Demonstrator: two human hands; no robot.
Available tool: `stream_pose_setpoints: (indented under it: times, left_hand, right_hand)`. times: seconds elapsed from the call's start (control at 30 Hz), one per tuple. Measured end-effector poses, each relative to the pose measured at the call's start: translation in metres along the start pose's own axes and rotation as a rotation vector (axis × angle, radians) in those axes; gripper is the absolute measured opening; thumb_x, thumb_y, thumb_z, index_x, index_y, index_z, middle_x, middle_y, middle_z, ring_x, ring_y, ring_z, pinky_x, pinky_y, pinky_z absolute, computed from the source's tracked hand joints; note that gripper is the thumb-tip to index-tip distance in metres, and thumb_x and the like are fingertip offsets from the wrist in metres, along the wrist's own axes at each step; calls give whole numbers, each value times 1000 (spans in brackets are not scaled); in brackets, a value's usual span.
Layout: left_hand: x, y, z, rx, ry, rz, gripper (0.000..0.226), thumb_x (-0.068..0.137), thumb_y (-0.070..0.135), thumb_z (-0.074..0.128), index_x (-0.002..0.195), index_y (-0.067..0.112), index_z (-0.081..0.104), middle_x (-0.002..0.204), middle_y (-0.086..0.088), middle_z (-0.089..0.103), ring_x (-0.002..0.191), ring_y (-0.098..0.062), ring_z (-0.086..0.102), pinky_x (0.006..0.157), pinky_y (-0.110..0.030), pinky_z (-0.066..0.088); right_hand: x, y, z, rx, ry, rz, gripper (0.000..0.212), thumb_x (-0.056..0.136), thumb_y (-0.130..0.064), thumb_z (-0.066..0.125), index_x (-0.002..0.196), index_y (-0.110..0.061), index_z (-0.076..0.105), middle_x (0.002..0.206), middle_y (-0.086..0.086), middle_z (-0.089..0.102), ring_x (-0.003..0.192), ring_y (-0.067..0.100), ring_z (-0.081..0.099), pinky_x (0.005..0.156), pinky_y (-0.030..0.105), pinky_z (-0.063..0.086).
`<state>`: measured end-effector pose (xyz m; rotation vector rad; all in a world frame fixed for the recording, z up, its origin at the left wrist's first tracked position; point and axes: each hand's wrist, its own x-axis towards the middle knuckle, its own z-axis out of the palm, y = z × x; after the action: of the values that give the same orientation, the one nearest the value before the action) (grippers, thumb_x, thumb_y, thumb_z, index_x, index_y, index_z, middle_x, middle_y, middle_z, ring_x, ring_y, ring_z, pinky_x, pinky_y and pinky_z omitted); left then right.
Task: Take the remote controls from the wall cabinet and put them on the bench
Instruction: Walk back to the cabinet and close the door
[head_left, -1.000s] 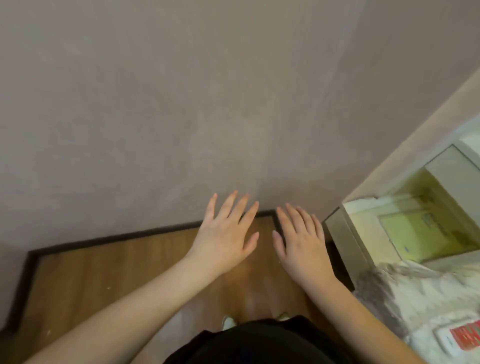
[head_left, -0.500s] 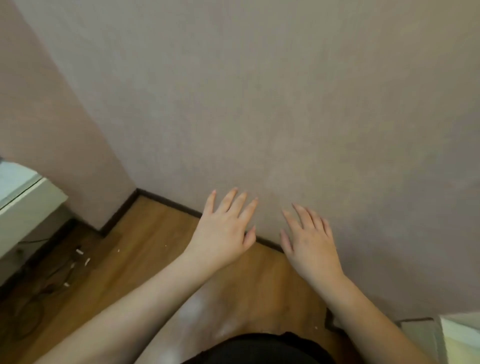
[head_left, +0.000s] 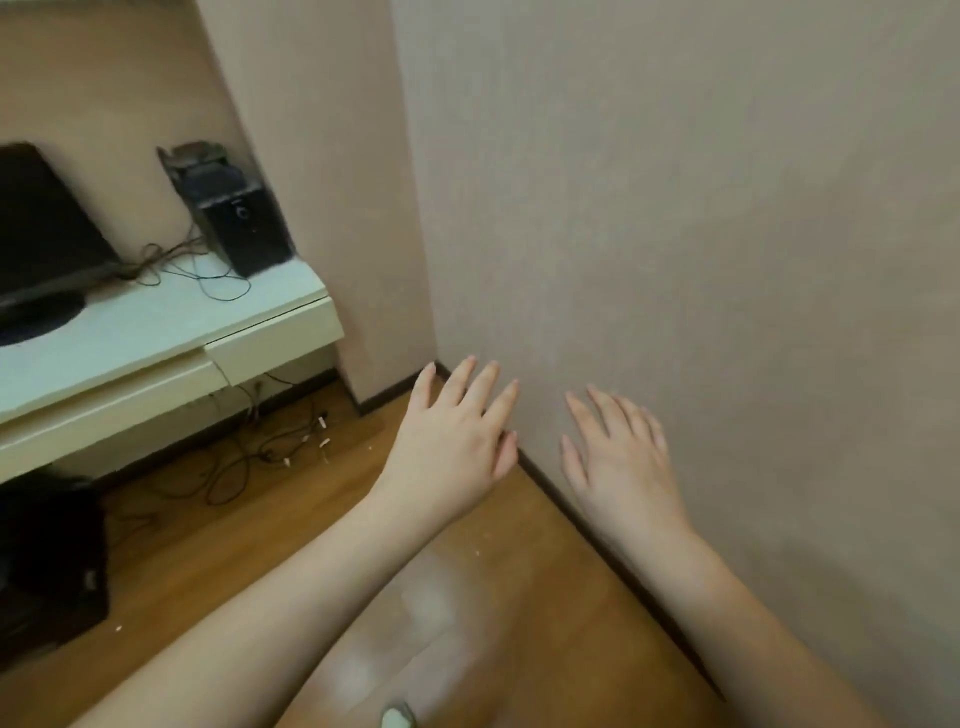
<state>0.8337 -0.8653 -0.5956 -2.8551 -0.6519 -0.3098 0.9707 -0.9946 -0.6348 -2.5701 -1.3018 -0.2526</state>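
Remotes: neither hand carries one, and none shows anywhere in this view. Both hands are out in front, palms down, fingers spread, grip wide on each. Left hand sits at centre frame, over the dark skirting where floor meets wall. Right hand is just to its right, seen against the plain wall; whether it touches the wall I cannot tell. Over at the left of the frame, a white bench stands against the far wall. A black speaker sits at its right end, a dark screen at upper left. Cables lie tangled on the wood floor below the bench. A black box sits at lower left.
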Motion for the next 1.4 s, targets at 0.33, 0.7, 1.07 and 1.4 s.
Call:
stream_pose_setpoints:
  times: [0.33, 0.7, 1.07, 1.4]
  left_hand:
    - [-88, -118, -38, 59, -17, -438, 55, 92, 47, 37, 139, 22, 48, 152, -8, 40, 142, -28, 32, 108, -53, 34]
    - [-203, -266, -92, 167, 4, -781, 59, 96, 51, 27, 150, 27, 26, 160, -6, 23, 148, -26, 13, 118, -52, 15]
    - [-267, -381, -150, 266, 54, -996, 58, 96, 50, 30, 150, 28, 27, 157, -2, 28, 147, -23, 18, 118, -49, 17]
    - [-246, -457, -176, 360, 116, -1057, 56, 96, 48, 28, 149, 29, 25, 156, 0, 29, 146, -21, 18, 117, -49, 17]
  right_hand:
    - [47, -149, -8, 96, 4, -354, 55, 89, -41, 33, 133, -17, 55, 138, 10, 55, 124, 32, 53, 105, 47, 40]
    - [64, -375, -20, 149, 12, -712, 60, 90, -46, 26, 138, -19, 49, 143, 9, 49, 129, 29, 47, 108, 45, 35]
    - [80, -535, -44, 164, 83, -931, 52, 98, -46, 34, 145, -25, 36, 151, 2, 39, 139, 22, 35, 115, 40, 24]
    - [150, -624, -66, 246, 143, -1032, 53, 99, -43, 31, 149, -28, 28, 155, -3, 30, 143, 18, 27, 117, 40, 22]
